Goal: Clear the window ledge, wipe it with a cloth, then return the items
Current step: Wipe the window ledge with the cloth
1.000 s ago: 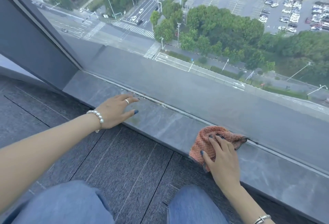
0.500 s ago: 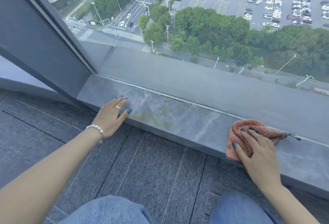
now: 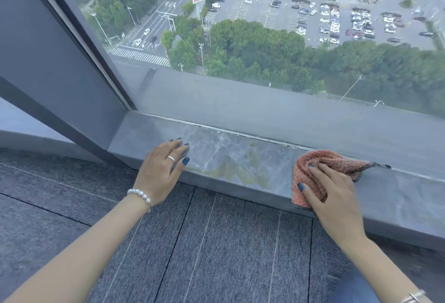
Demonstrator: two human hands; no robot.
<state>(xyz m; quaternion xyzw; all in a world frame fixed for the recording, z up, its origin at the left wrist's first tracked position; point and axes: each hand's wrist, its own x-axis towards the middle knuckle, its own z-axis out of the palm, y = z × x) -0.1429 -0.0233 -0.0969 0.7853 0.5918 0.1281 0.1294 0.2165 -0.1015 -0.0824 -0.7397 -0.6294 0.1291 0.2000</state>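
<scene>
The grey marble window ledge (image 3: pixel 240 158) runs from left to right below the glass, with yellowish smears near its middle. A bunched orange cloth (image 3: pixel 313 165) lies on the ledge at the right, hanging a little over the front edge. My right hand (image 3: pixel 330 194) presses down on the cloth with the fingers spread over it. My left hand (image 3: pixel 163 170) rests flat on the ledge's left part, fingers apart, holding nothing. No other items stand on the visible ledge.
A large window pane (image 3: pixel 265 49) rises straight behind the ledge. A dark slanted frame post (image 3: pixel 60 73) meets the ledge at its left end. Grey carpet tiles (image 3: pixel 204 242) cover the floor in front.
The view has tilted up and shifted left along the ledge. My right hand and the cloth stay on the ledge's right part. My left hand stays flat near the left end.
</scene>
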